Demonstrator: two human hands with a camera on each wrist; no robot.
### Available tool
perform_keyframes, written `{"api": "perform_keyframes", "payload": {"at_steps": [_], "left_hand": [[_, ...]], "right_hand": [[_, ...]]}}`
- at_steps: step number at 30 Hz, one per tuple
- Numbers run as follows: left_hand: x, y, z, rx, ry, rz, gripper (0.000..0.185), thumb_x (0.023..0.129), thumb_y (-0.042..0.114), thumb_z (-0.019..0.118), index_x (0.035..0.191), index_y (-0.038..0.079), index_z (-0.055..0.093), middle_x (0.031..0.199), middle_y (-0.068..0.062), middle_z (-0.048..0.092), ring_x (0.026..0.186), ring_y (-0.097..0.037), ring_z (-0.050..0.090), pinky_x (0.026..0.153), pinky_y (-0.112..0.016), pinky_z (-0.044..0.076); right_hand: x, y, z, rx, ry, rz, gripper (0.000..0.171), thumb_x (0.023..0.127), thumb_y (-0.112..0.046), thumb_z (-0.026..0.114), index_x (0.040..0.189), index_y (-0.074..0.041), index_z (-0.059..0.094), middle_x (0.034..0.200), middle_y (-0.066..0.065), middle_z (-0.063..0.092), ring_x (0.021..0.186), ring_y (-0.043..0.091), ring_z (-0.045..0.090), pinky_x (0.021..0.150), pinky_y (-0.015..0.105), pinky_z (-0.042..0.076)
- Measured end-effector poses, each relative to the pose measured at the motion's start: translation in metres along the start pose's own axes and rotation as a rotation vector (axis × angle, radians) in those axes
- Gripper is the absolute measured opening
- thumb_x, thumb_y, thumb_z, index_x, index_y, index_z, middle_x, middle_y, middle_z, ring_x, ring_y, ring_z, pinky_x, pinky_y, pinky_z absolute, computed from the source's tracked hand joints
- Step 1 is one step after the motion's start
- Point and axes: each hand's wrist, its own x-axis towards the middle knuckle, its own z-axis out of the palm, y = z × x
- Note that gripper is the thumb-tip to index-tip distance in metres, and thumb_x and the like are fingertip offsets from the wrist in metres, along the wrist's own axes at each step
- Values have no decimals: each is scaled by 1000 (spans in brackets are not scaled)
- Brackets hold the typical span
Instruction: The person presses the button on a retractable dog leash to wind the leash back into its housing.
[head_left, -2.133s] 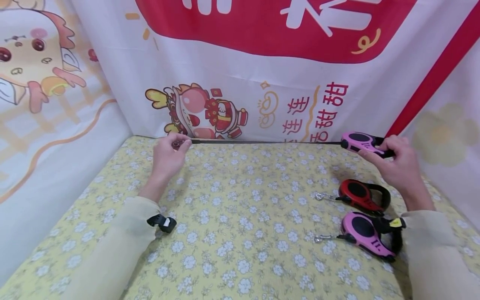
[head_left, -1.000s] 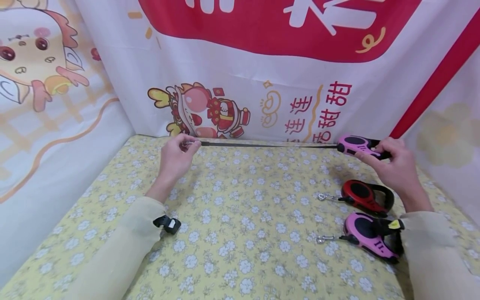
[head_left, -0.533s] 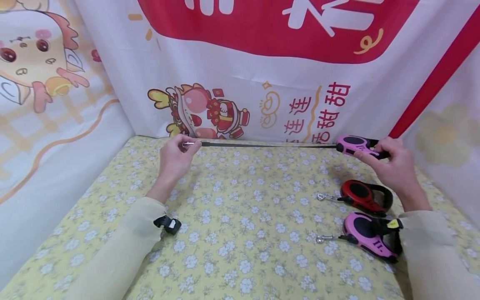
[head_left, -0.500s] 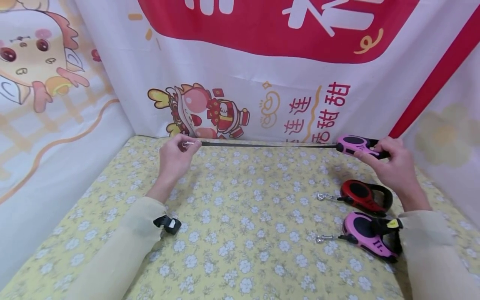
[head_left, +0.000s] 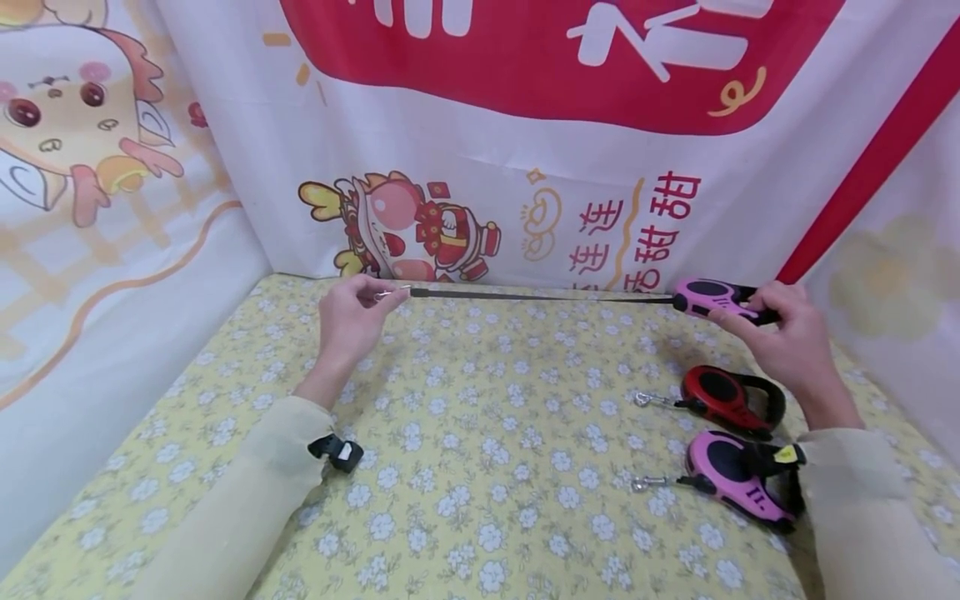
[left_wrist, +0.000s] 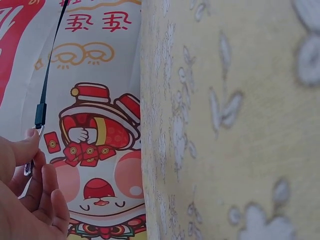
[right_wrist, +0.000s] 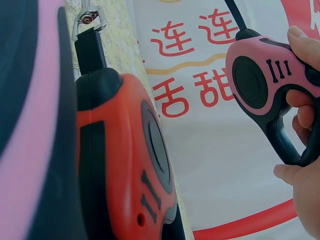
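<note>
At the far right of the table, my right hand (head_left: 797, 337) grips the black handle of a pink retractable dog leash (head_left: 699, 297), fingers through its loop in the right wrist view. A black strap (head_left: 517, 297) runs out of the casing, drawn straight across to the far left. There my left hand (head_left: 351, 321) pinches the silver clip (left_wrist: 28, 168) on the strap's end between thumb and fingers. Nearer to me lie a red retractable leash (head_left: 697, 392) and a second pink one (head_left: 742, 493), their clips pointing left. My right sleeve and wrist camera partly cover the second pink leash.
A yellow flowered cloth (head_left: 450, 433) covers the table. Behind it hangs a white and red printed curtain (head_left: 465, 150), and more printed fabric (head_left: 225, 258) closes off the left side. The right side has a pale fabric wall (head_left: 900, 333).
My left hand has shifted slightly right with the clip, and the drawn-out strap looks a little shorter. More of the clip shows at the fingertips. The two lying leashes stay put.
</note>
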Motion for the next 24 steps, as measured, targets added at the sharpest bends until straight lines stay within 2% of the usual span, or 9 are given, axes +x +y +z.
{"api": "perform_keyframes", "payload": {"at_steps": [8,17,24], "left_hand": [[0,-1,-1,10,-8,8,29,102,35,73,120,12,74,112,-9,73,97,-25,65,80,-34,52],[1,-1,2,9,-5,9,29,103,33,72,123,12,74,112,-9,73,98,-26,65,79,-34,52],[1,-1,2,7,-1,9,28,103,34,72,121,12,74,112,-9,73,98,-26,65,80,-34,52]], "right_hand": [[-1,0,2,-3,-3,10,41,92,-29,84,83,-1,56,81,-17,46,94,8,32,76,35,23],[-1,-2,1,-22,-30,52,45,94,-36,82,87,-1,54,86,-11,45,97,8,33,77,38,26],[-1,-3,1,-21,-32,55,43,94,-34,82,88,-2,54,88,-10,45,98,7,33,77,37,27]]}}
